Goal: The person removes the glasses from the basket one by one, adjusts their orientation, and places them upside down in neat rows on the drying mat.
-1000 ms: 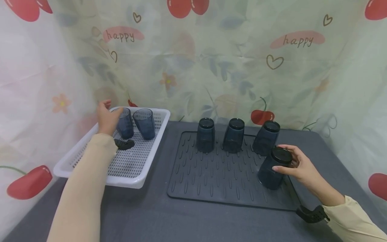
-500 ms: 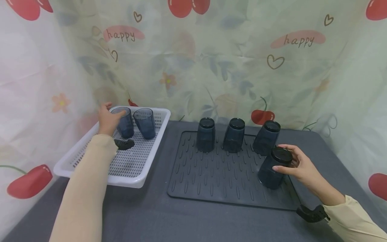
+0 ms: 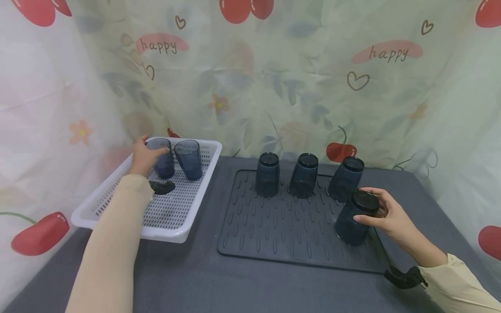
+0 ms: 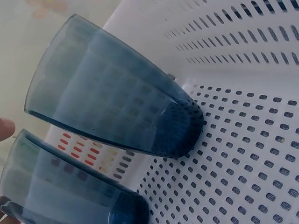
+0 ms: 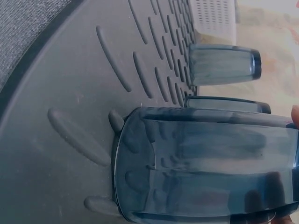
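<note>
The left hand (image 3: 145, 157) has edged over a tinted glass (image 3: 166, 166) near the basket's (image 3: 168, 234) far edge, fingers apart, seemingly aligning a grip, the right hand's (image 3: 393, 219) clamped on an upturned glass (image 3: 349, 227)

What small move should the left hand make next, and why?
Probably close the left hand on the leftmost glass: the hand spans it near the top, but the thumb looks slightly apart from the glass, which rests in the basket.
</note>
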A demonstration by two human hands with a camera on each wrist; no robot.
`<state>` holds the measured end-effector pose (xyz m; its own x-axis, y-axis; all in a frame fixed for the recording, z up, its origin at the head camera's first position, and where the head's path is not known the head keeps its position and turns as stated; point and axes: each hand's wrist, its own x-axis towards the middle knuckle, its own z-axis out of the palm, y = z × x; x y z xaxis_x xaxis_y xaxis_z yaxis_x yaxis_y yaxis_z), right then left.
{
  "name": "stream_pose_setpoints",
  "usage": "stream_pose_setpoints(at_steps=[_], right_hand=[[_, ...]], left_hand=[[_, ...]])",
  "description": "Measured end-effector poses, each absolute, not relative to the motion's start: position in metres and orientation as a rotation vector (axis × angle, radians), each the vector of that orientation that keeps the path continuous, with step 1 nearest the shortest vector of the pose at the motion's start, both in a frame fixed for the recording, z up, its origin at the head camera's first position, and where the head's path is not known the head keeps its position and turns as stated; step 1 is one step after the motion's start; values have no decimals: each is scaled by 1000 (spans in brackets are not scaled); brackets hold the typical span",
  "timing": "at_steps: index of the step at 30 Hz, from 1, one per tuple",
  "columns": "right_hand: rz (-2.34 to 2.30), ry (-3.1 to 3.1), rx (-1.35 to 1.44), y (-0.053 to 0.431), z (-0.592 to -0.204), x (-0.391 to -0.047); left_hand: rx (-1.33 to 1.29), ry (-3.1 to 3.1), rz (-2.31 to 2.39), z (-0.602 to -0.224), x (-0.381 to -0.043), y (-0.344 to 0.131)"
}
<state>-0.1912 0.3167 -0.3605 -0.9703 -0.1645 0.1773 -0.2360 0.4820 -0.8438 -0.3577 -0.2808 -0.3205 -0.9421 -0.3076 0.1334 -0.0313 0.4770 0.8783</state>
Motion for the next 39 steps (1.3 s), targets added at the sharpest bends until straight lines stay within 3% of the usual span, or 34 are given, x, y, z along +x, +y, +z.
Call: stream_pose_setpoints(at_steps=[12, 39], right_hand=[[1521, -2616, 378, 316, -363, -191], [1505, -2625, 361, 316, -362, -191]], left_hand=[[231, -2568, -1348, -330, -363, -288], [363, -2509, -1333, -338, -367, -286]])
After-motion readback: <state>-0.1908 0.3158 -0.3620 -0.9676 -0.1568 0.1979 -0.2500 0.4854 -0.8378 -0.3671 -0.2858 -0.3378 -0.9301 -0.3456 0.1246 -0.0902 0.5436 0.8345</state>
